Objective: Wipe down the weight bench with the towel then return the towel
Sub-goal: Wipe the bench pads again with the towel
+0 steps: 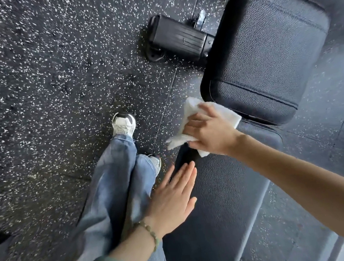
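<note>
A black padded weight bench runs from lower middle to upper right: a long back pad (219, 200) and a separate seat pad (265, 48). My right hand (208, 130) lies on a white towel (227, 112) at the near end of the back pad, by the gap between the two pads, with fingers bent over the cloth. My left hand (173, 198) is flat, fingers straight, at the left edge of the back pad; I cannot tell if it touches.
The floor (50, 80) is black rubber with white speckles. A black foot bar (178, 35) of the bench frame juts out left of the seat pad. My legs in blue jeans and white sneakers (123, 123) stand left of the bench.
</note>
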Demonstrator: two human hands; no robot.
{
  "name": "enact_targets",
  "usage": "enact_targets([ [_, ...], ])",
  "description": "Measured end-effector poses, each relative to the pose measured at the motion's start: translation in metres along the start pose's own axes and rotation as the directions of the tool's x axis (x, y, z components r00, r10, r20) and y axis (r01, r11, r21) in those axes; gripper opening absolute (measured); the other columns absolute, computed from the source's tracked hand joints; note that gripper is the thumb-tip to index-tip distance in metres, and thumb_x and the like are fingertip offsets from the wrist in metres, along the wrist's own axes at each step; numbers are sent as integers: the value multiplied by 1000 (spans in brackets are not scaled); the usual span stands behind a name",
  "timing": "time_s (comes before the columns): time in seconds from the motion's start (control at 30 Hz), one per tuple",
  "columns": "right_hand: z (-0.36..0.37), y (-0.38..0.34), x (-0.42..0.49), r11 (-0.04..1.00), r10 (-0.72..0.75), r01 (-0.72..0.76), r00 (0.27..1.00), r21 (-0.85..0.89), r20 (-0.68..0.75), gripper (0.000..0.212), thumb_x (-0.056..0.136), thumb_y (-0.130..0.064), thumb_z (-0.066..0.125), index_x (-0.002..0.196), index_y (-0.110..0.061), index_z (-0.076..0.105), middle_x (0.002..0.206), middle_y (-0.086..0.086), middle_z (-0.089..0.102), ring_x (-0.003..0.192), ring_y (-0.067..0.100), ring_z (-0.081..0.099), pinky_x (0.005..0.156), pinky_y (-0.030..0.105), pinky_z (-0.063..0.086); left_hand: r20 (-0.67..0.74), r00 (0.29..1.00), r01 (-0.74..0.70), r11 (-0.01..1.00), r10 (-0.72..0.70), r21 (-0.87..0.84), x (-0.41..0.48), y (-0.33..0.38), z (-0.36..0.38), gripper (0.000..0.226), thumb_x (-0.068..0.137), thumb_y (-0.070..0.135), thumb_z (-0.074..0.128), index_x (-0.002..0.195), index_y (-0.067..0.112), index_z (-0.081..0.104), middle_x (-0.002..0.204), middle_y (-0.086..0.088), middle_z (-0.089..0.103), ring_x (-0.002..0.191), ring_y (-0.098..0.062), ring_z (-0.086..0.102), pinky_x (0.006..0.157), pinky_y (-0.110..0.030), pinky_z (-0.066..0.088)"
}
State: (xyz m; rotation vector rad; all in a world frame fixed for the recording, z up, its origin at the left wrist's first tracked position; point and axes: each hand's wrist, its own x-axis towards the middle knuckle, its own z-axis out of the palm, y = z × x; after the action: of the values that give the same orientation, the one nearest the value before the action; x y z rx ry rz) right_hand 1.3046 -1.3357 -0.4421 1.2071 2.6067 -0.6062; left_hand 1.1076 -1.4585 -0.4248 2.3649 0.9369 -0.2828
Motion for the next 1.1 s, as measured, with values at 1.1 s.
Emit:
enact_targets([
  [1.1, 46, -126, -23, 980, 175, -156, 971, -122, 161, 47, 79, -43, 39, 91, -17, 75, 100, 1, 70, 114, 34, 55, 113, 53, -7, 38, 996, -74, 983, 82, -166, -120, 2, 56, 67, 85, 44, 30, 135, 7, 53, 147, -6, 44, 126, -19, 51, 105, -42, 41],
])
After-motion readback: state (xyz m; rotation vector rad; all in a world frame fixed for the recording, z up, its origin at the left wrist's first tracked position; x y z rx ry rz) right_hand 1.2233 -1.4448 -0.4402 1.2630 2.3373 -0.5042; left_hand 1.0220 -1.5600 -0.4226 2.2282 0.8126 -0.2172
